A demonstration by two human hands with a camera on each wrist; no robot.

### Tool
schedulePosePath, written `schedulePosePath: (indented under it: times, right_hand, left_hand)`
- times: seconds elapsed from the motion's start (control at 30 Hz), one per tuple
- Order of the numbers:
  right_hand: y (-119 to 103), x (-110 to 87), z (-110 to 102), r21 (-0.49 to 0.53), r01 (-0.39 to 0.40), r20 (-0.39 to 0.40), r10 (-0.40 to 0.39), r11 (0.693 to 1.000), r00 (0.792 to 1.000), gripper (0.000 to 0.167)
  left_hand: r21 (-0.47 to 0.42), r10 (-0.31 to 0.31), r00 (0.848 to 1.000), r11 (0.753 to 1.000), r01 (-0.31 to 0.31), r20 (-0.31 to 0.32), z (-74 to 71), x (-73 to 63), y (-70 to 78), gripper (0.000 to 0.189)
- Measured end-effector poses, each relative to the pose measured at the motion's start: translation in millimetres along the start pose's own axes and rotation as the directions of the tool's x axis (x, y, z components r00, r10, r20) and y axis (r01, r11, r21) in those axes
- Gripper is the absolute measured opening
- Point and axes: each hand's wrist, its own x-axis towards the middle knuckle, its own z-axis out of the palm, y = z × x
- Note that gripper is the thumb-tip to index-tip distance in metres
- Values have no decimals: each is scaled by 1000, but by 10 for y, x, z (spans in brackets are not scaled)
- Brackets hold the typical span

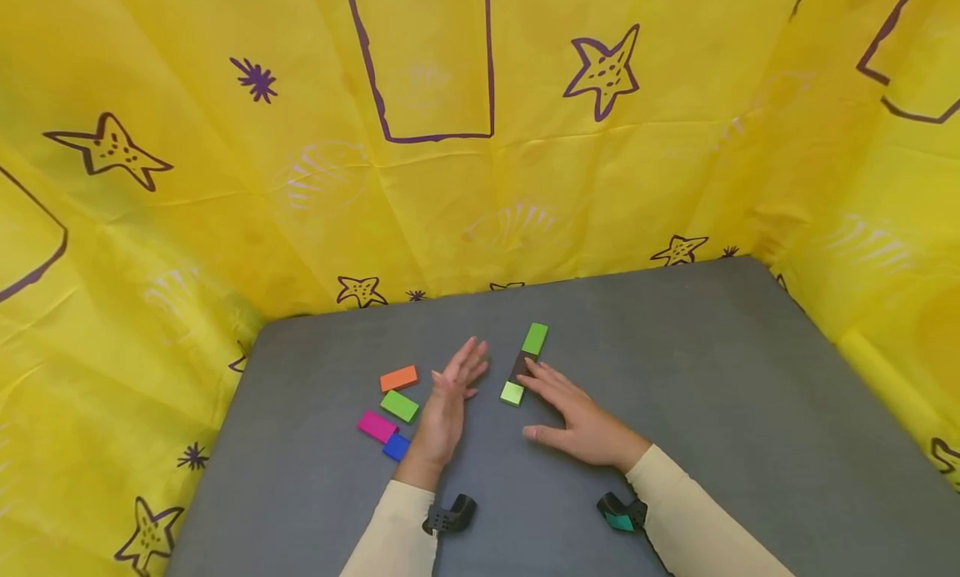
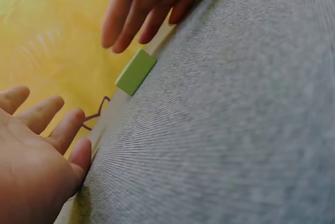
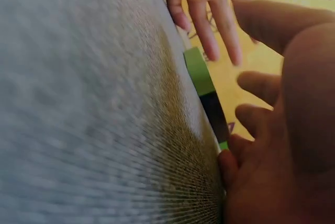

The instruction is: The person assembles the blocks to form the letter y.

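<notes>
Three blocks lie end to end in a slanting row: a bright green block [image 1: 535,338] farthest off, a dark brown block [image 1: 517,368] in the middle and a light green block [image 1: 512,393] nearest. My right hand [image 1: 585,423] is just right of this row, palm turned inward, its fingertips overlapping the dark block in the head view. Left of the row, my left hand [image 1: 448,406] stands on edge with fingers extended and holds nothing. The right wrist view shows a green block [image 3: 199,71] and the dark block [image 3: 213,111] meeting end to end beside the right fingers.
To the left of my left hand lie an orange block [image 1: 399,378], another green block [image 1: 400,406], a pink block [image 1: 377,427] and a blue block [image 1: 397,446], partly hidden by the wrist. A yellow patterned cloth [image 1: 450,210] rises behind the grey table [image 1: 720,377].
</notes>
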Motion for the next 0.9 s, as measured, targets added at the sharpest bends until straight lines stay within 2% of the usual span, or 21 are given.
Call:
schedulePosePath:
  times: [0.23, 0.57, 0.9]
  right_hand:
    - [-61, -45, 10, -55, 13, 58, -10, 998, 998, 82]
    - [-47, -44, 0, -93, 23, 102, -14, 995, 995, 84]
    - [-38, -48, 15, -132, 25, 104, -11, 991, 995, 83]
  left_hand:
    - [11, 72, 997, 997, -72, -13, -75, 11, 121, 94]
    - [26, 179, 979, 984, -177, -95, -382, 17, 315, 95]
    - [55, 166, 962, 986, -157, -219, -755, -90, 468, 94]
